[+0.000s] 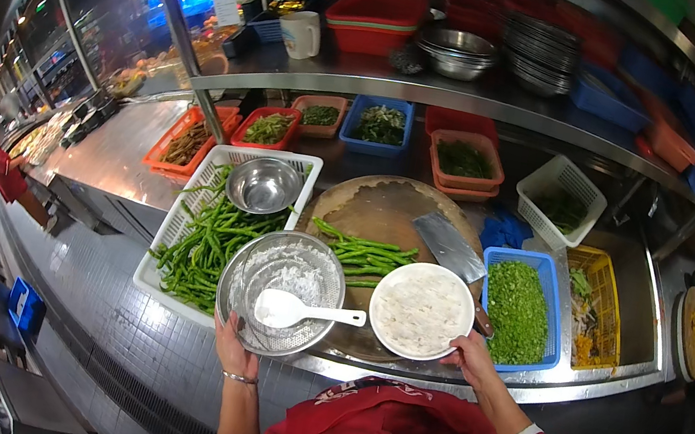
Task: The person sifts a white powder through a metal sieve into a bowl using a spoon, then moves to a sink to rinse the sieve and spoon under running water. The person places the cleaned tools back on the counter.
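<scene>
My left hand (235, 345) grips the near rim of a perforated metal strainer bowl (235, 260) with white powder inside. A white plastic rice paddle (280, 309) lies in it, its handle reaching over the right rim. My right hand (473, 359) holds a round white plate (421, 310) by its lower right edge; a pale, flour-like layer covers the plate. Behind both, long green peppers or beans (375, 255) lie on a round wooden chopping block (350, 200). A cleaver (449, 243) rests on the block's right side, its wooden handle partly behind the plate.
A white basket (307, 175) of long green pods, with a steel bowl (263, 185) on top, stands left. At right are a blue basket (554, 323) of chopped greens and a sink (642, 318). A steel shelf (370, 86) spans the back. A person (5, 171) stands far left.
</scene>
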